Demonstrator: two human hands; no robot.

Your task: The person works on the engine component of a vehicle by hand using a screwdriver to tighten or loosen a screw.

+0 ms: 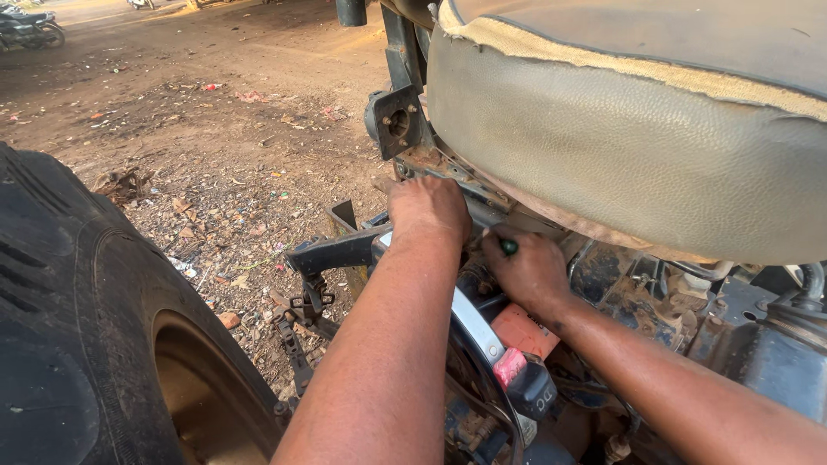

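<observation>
Overhead, the seat [655, 129] crowds the work from the right; the tyre [95, 344] walls the left, so free room lies only toward the dirt ground [215, 146]; between them both hands work at the rusty bracket [439, 164] under the seat; left hand [428, 209] presses closed on the frame; right hand [525, 271] grips a green-handled tool [509, 247], seemingly mid-turn on a fastener; next calls for short, tight strokes.

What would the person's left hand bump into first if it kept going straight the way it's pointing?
Probably the rusty metal bracket under the padded seat; the left hand points up toward it, though depth is hard to judge.
</observation>
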